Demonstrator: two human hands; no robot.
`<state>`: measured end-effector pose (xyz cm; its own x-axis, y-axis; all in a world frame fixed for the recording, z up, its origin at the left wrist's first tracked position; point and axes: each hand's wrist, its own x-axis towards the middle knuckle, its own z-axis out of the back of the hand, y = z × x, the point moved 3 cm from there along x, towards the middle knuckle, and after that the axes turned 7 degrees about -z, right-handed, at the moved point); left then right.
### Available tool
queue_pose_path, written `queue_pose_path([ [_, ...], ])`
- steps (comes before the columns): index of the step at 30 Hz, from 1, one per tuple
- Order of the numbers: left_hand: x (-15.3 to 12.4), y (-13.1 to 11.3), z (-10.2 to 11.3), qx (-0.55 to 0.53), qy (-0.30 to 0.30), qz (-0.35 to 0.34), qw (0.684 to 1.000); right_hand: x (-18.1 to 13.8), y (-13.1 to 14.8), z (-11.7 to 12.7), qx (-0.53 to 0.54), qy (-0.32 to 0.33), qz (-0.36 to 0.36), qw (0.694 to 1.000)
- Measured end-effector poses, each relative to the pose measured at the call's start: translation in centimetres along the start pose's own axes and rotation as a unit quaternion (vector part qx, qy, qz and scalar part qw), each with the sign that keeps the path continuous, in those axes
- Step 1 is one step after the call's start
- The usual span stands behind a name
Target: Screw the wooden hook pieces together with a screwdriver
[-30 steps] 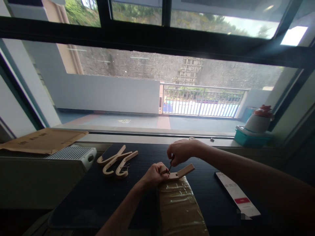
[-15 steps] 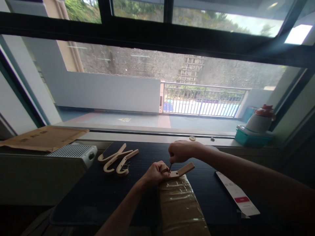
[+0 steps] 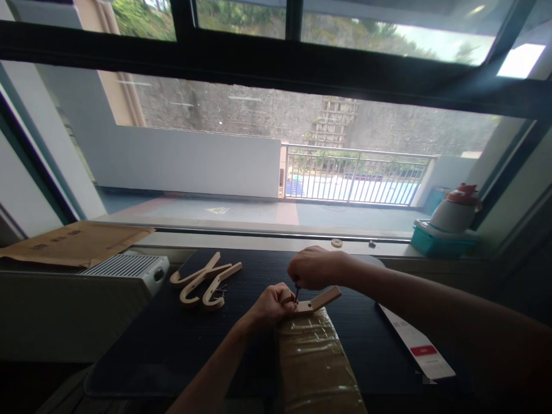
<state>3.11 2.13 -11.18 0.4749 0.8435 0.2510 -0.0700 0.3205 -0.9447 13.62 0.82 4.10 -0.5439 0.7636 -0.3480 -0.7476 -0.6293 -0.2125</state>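
At the far end of a tape-wrapped cardboard box (image 3: 317, 356) lies a light wooden hook (image 3: 325, 298), its straight arm angled up to the right. My left hand (image 3: 276, 302) is closed round the hook's curved end, pressing it against the box. Above it, my right hand (image 3: 317, 268) is closed on a screwdriver (image 3: 296, 293). Only its thin dark shaft shows, pointing down at the hook beside my left fingertips; the handle is hidden in my fist. Left of my hands, several more wooden hooks (image 3: 192, 287) lie on the dark table, with small screws (image 3: 221, 290) by the nearest one.
The dark table (image 3: 172, 351) stands against a window sill (image 3: 259, 240). A phone (image 3: 416, 342) lies under my right forearm. On the sill are a tape roll (image 3: 337, 243) and a teal box (image 3: 440, 238) with a bottle (image 3: 455, 210) on top. A brown envelope (image 3: 77, 241) rests on the radiator (image 3: 129, 267) at left.
My right hand has shifted slightly left and turned round the screwdriver, whose tip stays at the same spot on the hook. My left hand and the hook have not visibly moved.
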Motion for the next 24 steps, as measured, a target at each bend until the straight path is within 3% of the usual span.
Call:
queue_pose_path([
  [7,0.1,0.7,0.1,0.023,-0.004,0.0,1.0,0.0,-1.3,-0.3,0.072,0.009,-0.053,0.996],
  [10,0.1,0.2,0.0,0.033,0.001,0.004,0.999,-0.4,-1.3,0.0,0.057,0.016,-0.067,0.996],
  [17,0.0,-0.5,-0.1,-0.015,0.006,0.005,1.0,-0.3,0.2,0.6,-0.019,0.003,-0.008,1.0],
  [24,0.1,0.1,0.0,0.003,-0.002,-0.001,1.0,0.0,-1.1,-0.6,-0.005,0.018,-0.058,0.998],
])
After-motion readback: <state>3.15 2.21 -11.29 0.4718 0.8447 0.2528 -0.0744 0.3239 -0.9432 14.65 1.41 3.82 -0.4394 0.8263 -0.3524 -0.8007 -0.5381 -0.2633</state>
